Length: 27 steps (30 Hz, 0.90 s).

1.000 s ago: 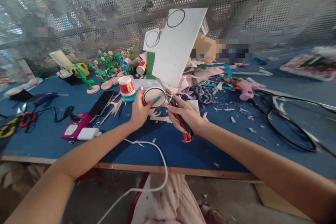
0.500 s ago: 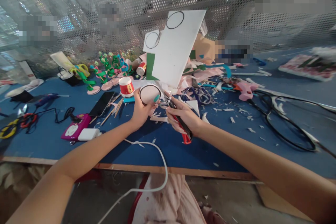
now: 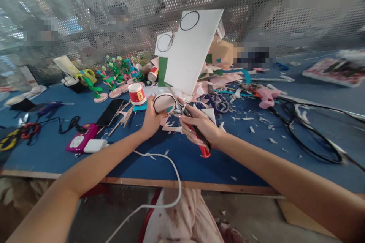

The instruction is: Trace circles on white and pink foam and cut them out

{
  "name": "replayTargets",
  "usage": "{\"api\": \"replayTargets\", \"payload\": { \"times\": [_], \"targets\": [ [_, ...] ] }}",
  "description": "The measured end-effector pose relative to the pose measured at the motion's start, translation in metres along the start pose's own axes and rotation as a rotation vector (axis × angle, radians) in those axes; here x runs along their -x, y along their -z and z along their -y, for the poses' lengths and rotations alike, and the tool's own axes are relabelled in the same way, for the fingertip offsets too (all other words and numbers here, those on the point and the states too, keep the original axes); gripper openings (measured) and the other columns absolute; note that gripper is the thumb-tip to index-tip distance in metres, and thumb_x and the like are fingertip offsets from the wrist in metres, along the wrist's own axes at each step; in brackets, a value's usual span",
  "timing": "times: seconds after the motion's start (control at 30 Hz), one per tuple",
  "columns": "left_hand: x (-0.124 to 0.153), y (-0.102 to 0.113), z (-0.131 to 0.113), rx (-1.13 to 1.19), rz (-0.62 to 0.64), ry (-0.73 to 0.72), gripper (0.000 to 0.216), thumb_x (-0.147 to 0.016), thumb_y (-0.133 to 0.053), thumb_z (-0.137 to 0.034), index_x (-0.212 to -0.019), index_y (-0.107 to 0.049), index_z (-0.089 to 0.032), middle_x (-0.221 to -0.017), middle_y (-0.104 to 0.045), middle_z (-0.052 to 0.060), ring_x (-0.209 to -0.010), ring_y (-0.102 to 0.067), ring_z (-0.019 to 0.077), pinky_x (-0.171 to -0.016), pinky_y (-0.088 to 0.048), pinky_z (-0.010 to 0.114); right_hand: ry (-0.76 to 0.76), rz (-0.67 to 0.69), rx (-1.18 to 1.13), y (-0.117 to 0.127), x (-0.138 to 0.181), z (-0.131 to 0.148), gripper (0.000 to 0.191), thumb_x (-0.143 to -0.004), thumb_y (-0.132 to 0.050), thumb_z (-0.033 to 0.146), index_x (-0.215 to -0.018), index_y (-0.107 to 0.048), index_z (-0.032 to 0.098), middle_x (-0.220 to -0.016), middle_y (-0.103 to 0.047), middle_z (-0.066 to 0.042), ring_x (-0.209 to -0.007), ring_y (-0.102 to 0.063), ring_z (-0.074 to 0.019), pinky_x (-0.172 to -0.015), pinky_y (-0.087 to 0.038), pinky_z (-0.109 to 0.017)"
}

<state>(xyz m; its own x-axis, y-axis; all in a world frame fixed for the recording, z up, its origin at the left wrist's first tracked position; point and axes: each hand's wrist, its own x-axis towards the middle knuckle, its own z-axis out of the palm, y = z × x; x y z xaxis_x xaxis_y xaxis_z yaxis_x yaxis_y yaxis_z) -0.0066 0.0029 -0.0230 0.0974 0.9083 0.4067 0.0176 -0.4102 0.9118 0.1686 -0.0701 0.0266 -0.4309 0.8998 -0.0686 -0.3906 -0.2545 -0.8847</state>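
Observation:
My left hand (image 3: pixel 152 119) grips a round white disc (image 3: pixel 164 103) with a black outline round its edge; the thumb lies across its lower part, and a small teal patch shows there. In my right hand (image 3: pixel 201 125) is a cutting tool with red and black handles (image 3: pixel 204 148), seemingly scissors or pliers. Its tip is at the disc's right edge; whether it touches the disc I cannot tell. Behind the hands a white sheet (image 3: pixel 188 60) with a drawn circle leans upright, a smaller circled piece (image 3: pixel 164 43) at its left. A red and white paper cup (image 3: pixel 137 94) stands left of the disc.
Green craft plants on pink bases (image 3: pixel 115 92) stand at the back left. A black phone (image 3: pixel 110 112), wooden sticks and a purple box (image 3: pixel 82 138) with a white plug lie left. Paper scraps, a pink glue gun (image 3: pixel 267 97) and its black cable lie right. A white cable (image 3: pixel 171 165) crosses the front edge.
The disc has tilted and shifted slightly right in my left hand. My right hand stays nearly in place, the tool's handles having moved slightly right.

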Motion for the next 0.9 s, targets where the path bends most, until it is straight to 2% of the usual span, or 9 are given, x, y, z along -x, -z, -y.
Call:
{"api": "replayTargets", "payload": {
  "times": [0.13, 0.23, 0.4, 0.73, 0.9],
  "targets": [
    [-0.001, 0.002, -0.001, -0.085, -0.003, -0.028, 0.051, -0.068, -0.071, -0.016, -0.11, -0.044, -0.021, -0.111, -0.057, 0.008, -0.105, -0.061, 0.0249, -0.075, -0.061, 0.037, 0.003, 0.009, 0.002, 0.0, 0.001, 0.001, 0.09, -0.082, -0.057, 0.016, -0.159, -0.01, 0.023, -0.05, -0.047, 0.011, -0.029, -0.034, -0.0079, -0.023, -0.03, -0.015],
    [-0.001, 0.003, 0.0, -0.154, -0.013, -0.06, 0.048, -0.068, -0.072, -0.016, -0.107, -0.046, -0.02, -0.106, -0.058, 0.006, -0.102, -0.06, 0.023, -0.083, -0.058, 0.04, 0.002, 0.02, -0.001, -0.001, 0.001, 0.001, 0.089, -0.083, -0.057, 0.017, -0.159, -0.01, 0.023, -0.05, -0.047, 0.011, -0.029, -0.034, -0.0074, -0.023, -0.031, -0.015],
    [0.001, 0.003, 0.001, -0.201, 0.013, -0.097, 0.045, -0.07, -0.074, -0.022, -0.106, -0.047, -0.02, -0.102, -0.061, 0.005, -0.096, -0.061, 0.0213, -0.091, -0.053, 0.041, 0.008, 0.036, -0.003, -0.001, 0.002, 0.001, 0.087, -0.084, -0.056, 0.018, -0.159, -0.011, 0.025, -0.051, -0.046, 0.011, -0.029, -0.033, -0.0069, -0.023, -0.03, -0.014],
    [0.005, 0.0, -0.01, -0.302, 0.142, -0.15, 0.043, -0.077, -0.072, -0.028, -0.113, -0.05, -0.02, -0.106, -0.068, 0.007, -0.097, -0.066, 0.0225, -0.09, -0.055, 0.039, 0.004, 0.04, 0.008, 0.0, 0.001, 0.002, 0.088, -0.084, -0.057, 0.019, -0.159, -0.01, 0.026, -0.051, -0.047, 0.011, -0.029, -0.033, -0.0073, -0.024, -0.029, -0.015],
    [0.008, -0.003, -0.014, -0.269, 0.056, -0.075, 0.038, -0.075, -0.07, -0.021, -0.108, -0.051, -0.02, -0.1, -0.068, 0.005, -0.091, -0.066, 0.0215, -0.083, -0.056, 0.037, 0.026, 0.036, 0.038, 0.0, 0.001, 0.001, 0.089, -0.085, -0.056, 0.018, -0.16, -0.009, 0.025, -0.049, -0.046, 0.011, -0.029, -0.034, -0.0079, -0.024, -0.031, -0.015]
  ]
}}
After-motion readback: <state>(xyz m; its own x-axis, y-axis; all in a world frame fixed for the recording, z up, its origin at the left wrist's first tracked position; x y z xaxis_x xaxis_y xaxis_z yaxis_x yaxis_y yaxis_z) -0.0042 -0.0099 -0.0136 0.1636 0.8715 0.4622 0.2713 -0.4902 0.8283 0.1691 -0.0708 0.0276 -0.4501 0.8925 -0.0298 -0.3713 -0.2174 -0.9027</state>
